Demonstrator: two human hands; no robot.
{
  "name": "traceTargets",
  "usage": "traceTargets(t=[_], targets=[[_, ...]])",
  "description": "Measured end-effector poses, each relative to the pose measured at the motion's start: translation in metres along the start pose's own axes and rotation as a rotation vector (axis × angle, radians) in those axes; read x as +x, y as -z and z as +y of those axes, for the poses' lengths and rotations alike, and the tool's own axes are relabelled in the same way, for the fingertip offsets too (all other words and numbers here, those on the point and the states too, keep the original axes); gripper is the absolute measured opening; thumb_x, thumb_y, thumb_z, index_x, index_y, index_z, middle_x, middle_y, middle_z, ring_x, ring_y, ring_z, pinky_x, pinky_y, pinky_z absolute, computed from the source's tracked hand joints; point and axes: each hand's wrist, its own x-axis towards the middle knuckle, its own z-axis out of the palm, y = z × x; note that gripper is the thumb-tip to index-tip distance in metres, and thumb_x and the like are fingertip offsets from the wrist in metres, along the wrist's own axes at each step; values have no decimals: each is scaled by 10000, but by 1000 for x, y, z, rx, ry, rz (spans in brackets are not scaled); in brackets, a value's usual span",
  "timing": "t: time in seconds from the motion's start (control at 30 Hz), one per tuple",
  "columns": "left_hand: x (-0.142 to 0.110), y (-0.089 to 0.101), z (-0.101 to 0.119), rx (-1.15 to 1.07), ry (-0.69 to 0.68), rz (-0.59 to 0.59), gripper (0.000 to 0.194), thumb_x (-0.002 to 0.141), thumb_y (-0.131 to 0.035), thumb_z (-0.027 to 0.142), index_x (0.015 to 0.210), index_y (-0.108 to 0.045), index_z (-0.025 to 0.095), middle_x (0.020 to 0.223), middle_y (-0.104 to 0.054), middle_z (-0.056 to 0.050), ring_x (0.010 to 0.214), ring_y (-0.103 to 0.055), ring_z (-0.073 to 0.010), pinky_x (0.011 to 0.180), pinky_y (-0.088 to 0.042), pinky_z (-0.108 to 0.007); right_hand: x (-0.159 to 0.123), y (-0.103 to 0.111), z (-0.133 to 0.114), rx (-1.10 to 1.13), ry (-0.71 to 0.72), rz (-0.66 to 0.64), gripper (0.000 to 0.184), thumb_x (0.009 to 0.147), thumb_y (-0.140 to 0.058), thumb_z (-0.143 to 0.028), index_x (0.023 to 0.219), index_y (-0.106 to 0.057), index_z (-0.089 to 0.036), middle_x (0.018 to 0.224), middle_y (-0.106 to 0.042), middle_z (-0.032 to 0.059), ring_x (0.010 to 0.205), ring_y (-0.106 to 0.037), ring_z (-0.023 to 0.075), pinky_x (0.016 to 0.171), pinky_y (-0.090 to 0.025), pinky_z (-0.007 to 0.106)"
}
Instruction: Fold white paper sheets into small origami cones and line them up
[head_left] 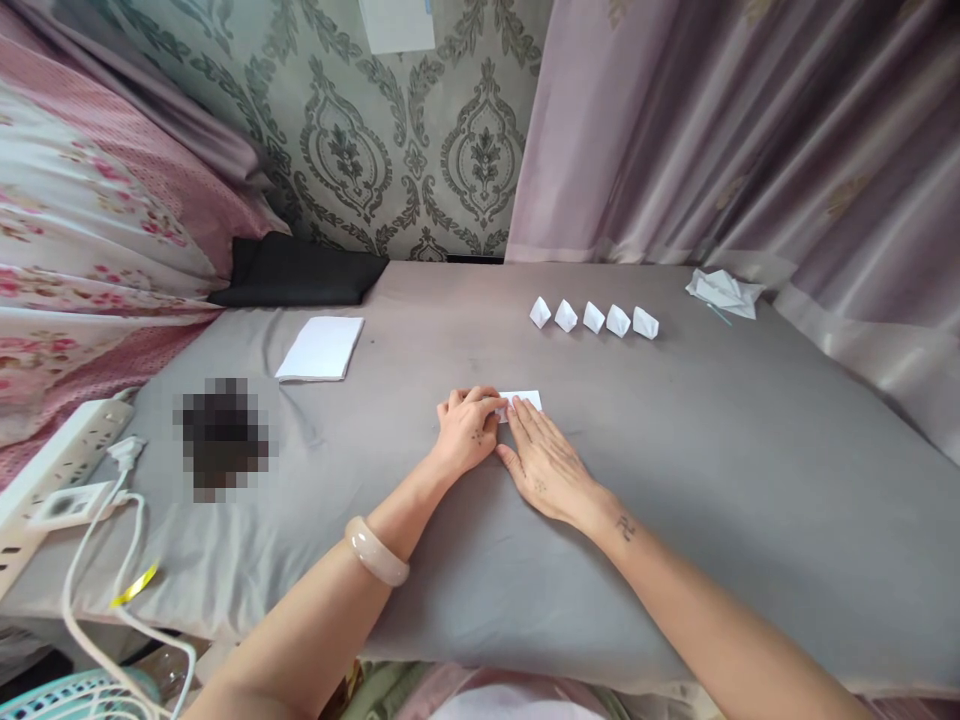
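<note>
A small white strip of folded paper lies on the grey cloth, partly covered by both hands. My left hand is at its left end with the fingers bent and pressed together on the paper. My right hand rests flat across the paper, fingers stretched out, the tips near its far edge. Farther back, several small folded white paper pieces stand in a row. To the left lies a stack of white paper sheets. How the strip is folded under my fingers is hidden.
Crumpled white papers lie at the back right beside a thin pale-blue stick. A black folded cloth is at the back left. A white power strip with cables and a blurred dark object sit on the left.
</note>
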Motion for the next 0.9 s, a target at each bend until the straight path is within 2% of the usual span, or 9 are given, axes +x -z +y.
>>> traceTargets(t=[0.17,0.33,0.63,0.8,0.9], targets=[[0,0,-2,-27,2,-12,398,838,-428,167,1114,-654,341,1252,-589,-1,1098,-445,-245,893,-344,-416,-2,2,2,20,80,-4,574,967,-300,-435,1451,-329,-129,1540,-198,180,1429,-141,292,1131,-239,496],[-4,3,0,59,-52,-16,446,845,-386,133,1159,-632,330,1276,-581,5,1117,-438,-247,907,-331,-421,-1,3,2,17,62,9,545,968,-308,-423,1422,-391,-132,1524,-254,182,1420,-184,299,1125,-260,485],[-9,9,9,146,-67,-28,453,854,-360,141,1192,-610,309,1299,-571,8,1149,-431,-247,949,-288,-427,-8,2,-3,-15,-79,72,617,954,-321,-466,1374,-438,-29,1478,-344,200,1378,-308,288,1111,-306,430],[-10,11,13,156,-65,-34,406,850,-406,189,1177,-613,312,1280,-582,-6,1149,-433,-246,949,-274,-423,-16,6,3,-55,-189,84,613,951,-303,-483,1369,-459,-63,1470,-368,181,1357,-347,293,1074,-347,433],[-7,11,13,162,-72,-13,329,909,-391,275,1121,-640,310,1224,-612,-26,1112,-457,-241,919,-271,-422,-22,10,10,-68,-239,90,598,949,-317,-475,1358,-471,-67,1465,-379,177,1356,-348,290,1073,-347,435]])
